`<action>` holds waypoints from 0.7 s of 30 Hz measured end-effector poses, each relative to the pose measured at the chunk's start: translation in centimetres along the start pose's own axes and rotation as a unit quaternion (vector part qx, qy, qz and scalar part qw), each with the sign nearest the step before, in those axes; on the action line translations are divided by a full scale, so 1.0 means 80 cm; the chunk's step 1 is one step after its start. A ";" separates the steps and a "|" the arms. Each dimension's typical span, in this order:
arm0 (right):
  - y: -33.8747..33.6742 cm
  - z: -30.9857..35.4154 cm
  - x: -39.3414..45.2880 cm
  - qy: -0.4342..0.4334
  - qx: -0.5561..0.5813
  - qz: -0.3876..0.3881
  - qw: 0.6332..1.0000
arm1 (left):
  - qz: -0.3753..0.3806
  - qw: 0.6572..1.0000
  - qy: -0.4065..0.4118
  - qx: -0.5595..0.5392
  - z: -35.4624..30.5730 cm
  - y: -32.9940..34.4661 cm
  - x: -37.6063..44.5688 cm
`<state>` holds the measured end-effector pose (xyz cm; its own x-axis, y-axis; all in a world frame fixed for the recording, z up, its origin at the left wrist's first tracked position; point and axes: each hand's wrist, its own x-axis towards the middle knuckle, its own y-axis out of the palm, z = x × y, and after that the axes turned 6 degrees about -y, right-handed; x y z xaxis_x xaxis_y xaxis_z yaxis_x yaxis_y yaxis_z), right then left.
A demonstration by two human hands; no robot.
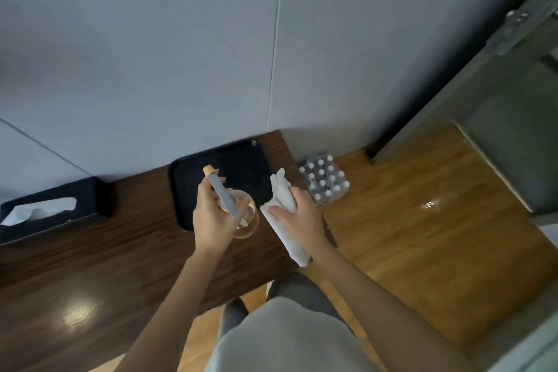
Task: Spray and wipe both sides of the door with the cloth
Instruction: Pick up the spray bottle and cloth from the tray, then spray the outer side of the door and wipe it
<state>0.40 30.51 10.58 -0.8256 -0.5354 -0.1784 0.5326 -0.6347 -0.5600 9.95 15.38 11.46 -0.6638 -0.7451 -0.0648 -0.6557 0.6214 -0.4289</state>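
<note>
While the person stands at the corner of the dark wood worktop point(90, 251), both hands are occupied and held a little apart above it. The left hand point(211, 220) is curled round a clear round-bodied spray bottle point(246, 217), whose grey neck and cork-coloured top point(208, 170) slant up toward eleven o'clock, over the black tray point(241, 166). I cannot tell which way the nozzle itself faces. The right hand point(297, 216) is clamped on a white cloth point(285, 214) rolled into a long bundle, its long axis running from about five o'clock near the wrist to eleven o'clock, where loose ends stick out past the fingers. The door point(498, 118), a grey glazed panel with a metal fitting near its top, stands well apart from both hands, off toward two o'clock, with its bottom edge running across the lighter wooden floor point(407, 235). The right hand with the cloth is the nearer of the two to it. So I'd judge the job hasn't reached the door yet: the person would have to turn right and carry the bottle across. A pack of small bottles point(324, 181) sits on the floor between worktop and door, and a tissue box point(51, 208) rests at nine o'clock.
</note>
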 end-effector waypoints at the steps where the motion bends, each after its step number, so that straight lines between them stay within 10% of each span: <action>1: -0.004 -0.002 -0.020 0.007 0.011 -0.007 1.000 | 0.010 1.000 0.009 0.004 0.001 0.000 -0.014; 21: -0.229 -0.198 -0.203 0.130 0.067 -0.244 0.959 | 0.314 0.939 0.132 0.039 -0.123 0.258 -0.181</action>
<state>1.12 59.69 10.90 -0.9920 -0.0110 -0.1261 0.0758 -0.8492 -0.5226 2.52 41.37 12.44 -0.9837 -0.1449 -0.1069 -0.0827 0.8909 -0.4467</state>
